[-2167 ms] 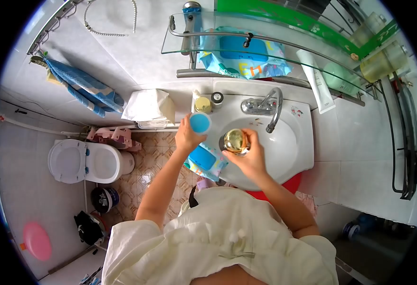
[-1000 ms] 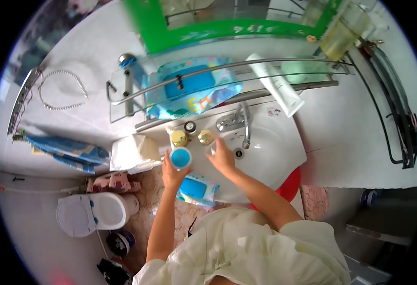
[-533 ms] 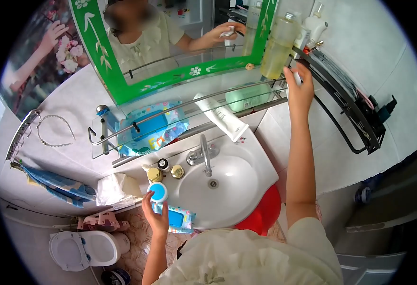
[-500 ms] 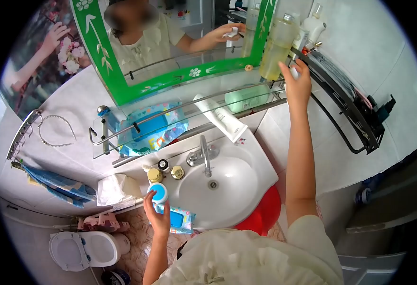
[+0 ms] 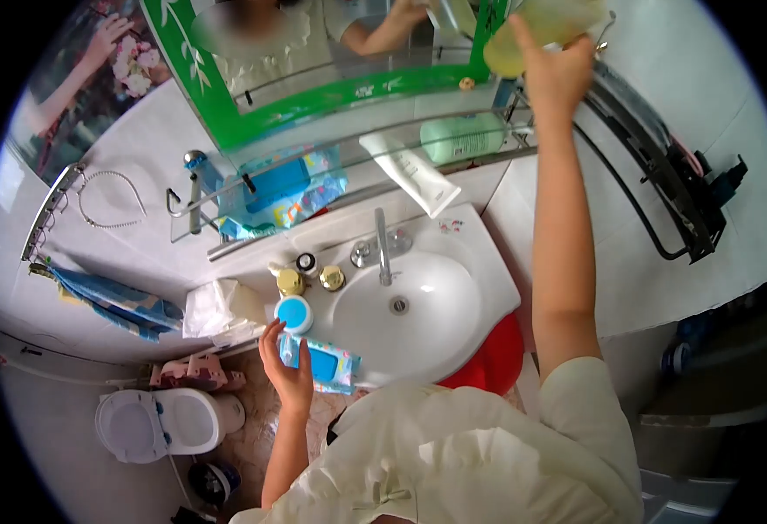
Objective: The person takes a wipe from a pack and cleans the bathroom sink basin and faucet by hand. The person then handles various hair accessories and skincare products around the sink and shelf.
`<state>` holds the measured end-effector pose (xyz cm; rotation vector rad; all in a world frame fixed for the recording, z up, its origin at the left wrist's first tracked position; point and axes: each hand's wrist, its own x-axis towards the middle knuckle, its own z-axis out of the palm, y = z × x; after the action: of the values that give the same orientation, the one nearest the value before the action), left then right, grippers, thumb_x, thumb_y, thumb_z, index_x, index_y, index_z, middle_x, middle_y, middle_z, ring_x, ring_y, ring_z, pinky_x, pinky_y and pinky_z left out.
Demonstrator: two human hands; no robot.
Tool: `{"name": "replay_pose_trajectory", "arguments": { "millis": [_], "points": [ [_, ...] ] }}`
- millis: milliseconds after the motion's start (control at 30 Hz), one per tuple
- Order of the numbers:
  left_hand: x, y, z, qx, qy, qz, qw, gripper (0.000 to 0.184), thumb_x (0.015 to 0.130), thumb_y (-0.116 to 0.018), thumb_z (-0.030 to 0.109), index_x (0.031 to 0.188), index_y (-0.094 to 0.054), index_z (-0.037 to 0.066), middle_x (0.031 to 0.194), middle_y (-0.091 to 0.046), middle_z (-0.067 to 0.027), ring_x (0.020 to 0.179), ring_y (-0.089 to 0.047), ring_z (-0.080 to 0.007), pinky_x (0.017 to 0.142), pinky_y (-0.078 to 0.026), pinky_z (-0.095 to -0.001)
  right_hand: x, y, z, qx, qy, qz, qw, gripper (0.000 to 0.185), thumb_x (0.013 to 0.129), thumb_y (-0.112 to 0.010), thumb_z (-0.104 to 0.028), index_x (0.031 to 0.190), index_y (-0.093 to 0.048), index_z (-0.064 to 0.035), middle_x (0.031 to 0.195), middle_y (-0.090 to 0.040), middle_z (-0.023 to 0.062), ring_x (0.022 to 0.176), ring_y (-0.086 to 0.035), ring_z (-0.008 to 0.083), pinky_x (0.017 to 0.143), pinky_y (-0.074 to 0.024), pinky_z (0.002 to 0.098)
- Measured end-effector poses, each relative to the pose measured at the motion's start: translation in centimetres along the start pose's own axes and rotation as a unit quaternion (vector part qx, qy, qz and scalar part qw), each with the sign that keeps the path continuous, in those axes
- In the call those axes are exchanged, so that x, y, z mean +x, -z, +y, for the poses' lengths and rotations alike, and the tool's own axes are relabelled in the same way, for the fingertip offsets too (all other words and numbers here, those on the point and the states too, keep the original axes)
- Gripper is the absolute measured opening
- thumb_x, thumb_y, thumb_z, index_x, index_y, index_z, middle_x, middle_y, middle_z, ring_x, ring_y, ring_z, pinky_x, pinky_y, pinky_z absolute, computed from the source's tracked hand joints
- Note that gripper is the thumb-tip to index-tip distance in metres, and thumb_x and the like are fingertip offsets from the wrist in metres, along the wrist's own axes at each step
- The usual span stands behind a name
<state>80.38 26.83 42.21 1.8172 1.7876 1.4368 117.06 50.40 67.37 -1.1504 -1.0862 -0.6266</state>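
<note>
Up by the mirror's right side, my right hand (image 5: 560, 83) is closed on a clear bottle of yellow liquid (image 5: 507, 57). The bottle is tilted and cut off by the top of the view. My left hand (image 5: 287, 371) is open, fingers apart, beside a white jar with a blue lid (image 5: 293, 314); whether a fingertip touches the jar I cannot tell. Just right of that hand lies a pack of wipes (image 5: 329, 365) at the sink's left edge. Two gold-capped containers (image 5: 290, 281) and a dark-capped one (image 5: 307, 263) stand behind the jar.
The white sink (image 5: 480, 336) with its faucet (image 5: 383, 249) is in front of me. A glass shelf holds another wipes pack (image 5: 283, 188), a white tube (image 5: 410, 175) and a green bottle (image 5: 462, 138). A black rack (image 5: 654, 175) juts from the right wall. Below sits a red basin (image 5: 493, 358).
My right hand has taken hold of the yellow-liquid bottle and raised it off its place, tilting it. My left hand stays beside the jar. The view has shifted slightly.
</note>
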Motion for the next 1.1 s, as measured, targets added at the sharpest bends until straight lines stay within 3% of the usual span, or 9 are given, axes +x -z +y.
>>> {"name": "replay_pose_trajectory", "arguments": {
  "millis": [67, 133, 200, 400, 500, 600, 800, 900, 1100],
  "points": [
    [0.0, 0.0, 0.5, -0.006, 0.003, 0.008, 1.000, 0.039, 0.075, -0.063, -0.002, 0.113, -0.052, 0.001, 0.118, -0.052, -0.0170, 0.110, -0.050, -0.0333, 0.094, -0.039, -0.0397, 0.0, 3.4, -2.4, 0.231, -0.037, 0.005, 0.972, 0.045, 0.071, -0.079, -0.021, 0.106, -0.058, -0.0006, 0.099, -0.064, 0.0118, 0.090, -0.062, 0.0218, 0.082, -0.0476, 0.0316],
    [-0.3, -0.2, 0.6, -0.015, 0.018, 0.006, 1.000, 0.038, 0.075, -0.062, -0.003, 0.112, -0.052, 0.000, 0.118, -0.052, -0.0168, 0.110, -0.050, -0.0323, 0.095, -0.039, -0.0393, -1.3, 7.4, -3.3, 0.317, -0.085, -0.038, 0.944, 0.047, 0.067, -0.081, -0.024, 0.100, -0.058, 0.0011, 0.095, -0.064, 0.0118, 0.084, -0.064, 0.0199, 0.072, -0.0514, 0.0322],
    [-0.4, -0.5, 0.9, -0.031, 0.021, 0.016, 0.999, 0.038, 0.075, -0.062, -0.004, 0.112, -0.052, 0.000, 0.118, -0.052, -0.0167, 0.111, -0.050, -0.0310, 0.095, -0.039, -0.0385, -4.6, 11.3, -5.1, 0.346, -0.206, -0.095, 0.910, 0.041, 0.070, -0.078, -0.009, 0.104, -0.057, 0.0004, 0.097, -0.063, 0.0067, 0.085, -0.061, 0.0117, 0.071, -0.0508, 0.0255],
    [-1.0, -0.5, 1.2, -0.009, 0.033, 0.014, 0.999, 0.039, 0.074, -0.061, -0.006, 0.112, -0.052, 0.000, 0.119, -0.051, -0.0168, 0.111, -0.050, -0.0306, 0.095, -0.039, -0.0377, -20.5, 13.2, 4.5, 0.205, -0.357, -0.243, 0.878, 0.054, 0.069, -0.075, 0.000, 0.117, -0.050, -0.0024, 0.110, -0.058, 0.0079, 0.098, -0.057, 0.0169, 0.085, -0.0466, 0.0305],
    [-1.2, -0.3, 1.3, 0.023, 0.033, 0.003, 0.999, 0.040, 0.074, -0.062, -0.006, 0.112, -0.053, 0.000, 0.119, -0.051, -0.0167, 0.110, -0.050, -0.0306, 0.095, -0.040, -0.0374, -27.3, 10.7, 12.2, 0.178, -0.448, -0.247, 0.840, 0.065, 0.065, -0.081, -0.012, 0.118, -0.045, -0.0009, 0.105, -0.061, 0.0123, 0.095, -0.060, 0.0228, 0.083, -0.0475, 0.0341],
    [-1.2, -0.7, 1.9, 0.041, 0.042, -0.002, 0.998, 0.039, 0.074, -0.062, -0.006, 0.111, -0.053, 0.001, 0.119, -0.052, -0.0166, 0.110, -0.050, -0.0309, 0.094, -0.040, -0.0377, -30.8, 8.6, 17.1, 0.002, -0.393, -0.335, 0.856, 0.068, 0.063, -0.081, -0.023, 0.116, -0.043, -0.0027, 0.106, -0.061, 0.0176, 0.095, -0.060, 0.0323, 0.084, -0.0470, 0.0387],
    [-0.6, -1.5, 4.0, 0.052, 0.016, -0.001, 0.999, 0.035, 0.073, -0.062, -0.007, 0.106, -0.054, 0.000, 0.111, -0.056, -0.0162, 0.103, -0.054, -0.0312, 0.089, -0.042, -0.0380, -32.5, 3.2, 21.0, -0.018, -0.402, -0.327, 0.855, 0.066, 0.063, -0.078, -0.030, 0.113, -0.043, -0.0054, 0.104, -0.062, 0.0199, 0.096, -0.059, 0.0387, 0.082, -0.0458, 0.0443],
    [1.6, -1.3, 5.9, 0.079, -0.049, -0.022, 0.995, 0.026, 0.070, -0.062, -0.009, 0.095, -0.058, -0.001, 0.087, -0.061, -0.0135, 0.080, -0.058, -0.0286, 0.074, -0.046, -0.0352, -31.8, 2.0, 20.7, -0.073, -0.386, -0.346, 0.852, 0.067, 0.063, -0.078, -0.031, 0.114, -0.042, -0.0065, 0.102, -0.062, 0.0187, 0.094, -0.060, 0.0387, 0.081, -0.0462, 0.0454],
    [11.3, -3.0, 14.2, 0.074, -0.283, -0.003, 0.956, 0.024, 0.063, -0.065, -0.010, 0.083, -0.061, 0.000, 0.073, -0.060, -0.0095, 0.067, -0.055, -0.0260, 0.061, -0.043, -0.0329, -31.1, 1.1, 20.2, -0.141, -0.410, -0.390, 0.812, 0.070, 0.063, -0.080, -0.031, 0.116, -0.041, -0.0080, 0.104, -0.062, 0.0187, 0.096, -0.059, 0.0397, 0.081, -0.0465, 0.0464]
  ]
}}
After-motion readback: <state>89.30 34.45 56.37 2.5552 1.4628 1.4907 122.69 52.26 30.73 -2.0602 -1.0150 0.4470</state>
